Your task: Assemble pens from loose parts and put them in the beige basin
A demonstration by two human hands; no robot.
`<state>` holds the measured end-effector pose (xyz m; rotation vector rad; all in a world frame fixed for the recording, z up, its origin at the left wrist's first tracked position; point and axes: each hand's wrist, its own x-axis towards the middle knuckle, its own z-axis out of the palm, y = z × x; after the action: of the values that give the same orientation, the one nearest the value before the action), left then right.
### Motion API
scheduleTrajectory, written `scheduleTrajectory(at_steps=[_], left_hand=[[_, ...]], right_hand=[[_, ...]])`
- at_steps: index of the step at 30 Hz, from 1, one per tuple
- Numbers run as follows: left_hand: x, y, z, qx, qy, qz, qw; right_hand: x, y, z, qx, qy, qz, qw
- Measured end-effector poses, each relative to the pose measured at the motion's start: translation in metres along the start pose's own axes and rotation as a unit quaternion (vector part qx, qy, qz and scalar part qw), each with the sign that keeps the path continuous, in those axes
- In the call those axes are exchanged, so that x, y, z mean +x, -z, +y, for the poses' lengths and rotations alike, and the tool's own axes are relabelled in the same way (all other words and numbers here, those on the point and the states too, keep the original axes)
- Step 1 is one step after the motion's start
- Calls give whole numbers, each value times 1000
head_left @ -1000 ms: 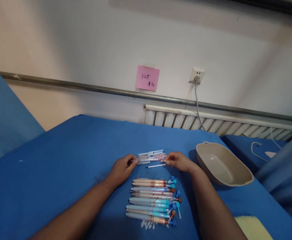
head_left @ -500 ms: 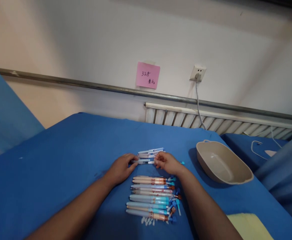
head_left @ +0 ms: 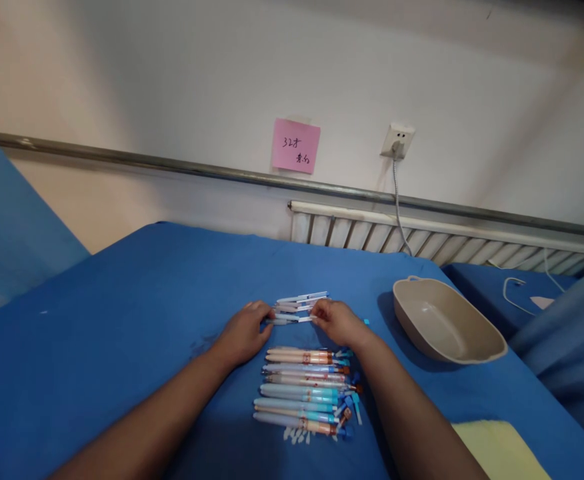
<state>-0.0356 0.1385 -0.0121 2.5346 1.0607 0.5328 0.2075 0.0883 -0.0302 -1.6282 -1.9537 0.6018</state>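
Note:
In the head view, my left hand has its thumb and fingers closed on the left end of a pale pen. My right hand pinches a slim white pen part at the right end of that pen. Whether the two pieces are joined is too small to tell. Just beyond my fingers, several light pens lie side by side, partly hidden by my right hand. Nearer to me is a row of several pens in blue, turquoise, peach and brown, lying crosswise.
Small blue and brown pieces lie at the row's right ends, and small white pieces below it. A beige basin stands at the right on the blue cloth. A yellow cloth lies at the lower right.
My right hand has shifted very slightly to the right with the white part. My left hand stays at the pen's left end. The camera view has moved a little.

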Motion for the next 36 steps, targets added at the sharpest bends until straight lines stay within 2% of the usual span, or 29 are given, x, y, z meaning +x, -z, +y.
scheduleTrajectory(at_steps=[6,10,14,17,20,23,26,31,36], left_hand=[[-1,5,9,-25,-13,29,999],[-4,8,19,-62,-25,-43,997],[-6,12,27,-58,-65,-117,989],[-7,16,29,-67,-89,-149,982],[-6,17,29,-80,-89,-164,979],[-6,15,30,-87,-73,-163,980],[-6,13,32,-88,-42,-164,982],[-6,13,32,-133,-55,-179,973],[-6,11,31,-125,-52,-178,975]], right_hand=[[-2,5,-8,-72,8,-4,997],[-4,8,-10,-111,31,8,993],[-4,9,-12,-107,20,14,994],[-3,5,-13,-36,9,17,999],[-1,-3,-13,98,-1,-2,995],[0,-11,-13,235,-7,-23,972],[1,-16,-10,326,-25,-56,943],[0,-18,-8,353,-53,-104,928],[-1,-15,-10,362,-47,-119,923]])
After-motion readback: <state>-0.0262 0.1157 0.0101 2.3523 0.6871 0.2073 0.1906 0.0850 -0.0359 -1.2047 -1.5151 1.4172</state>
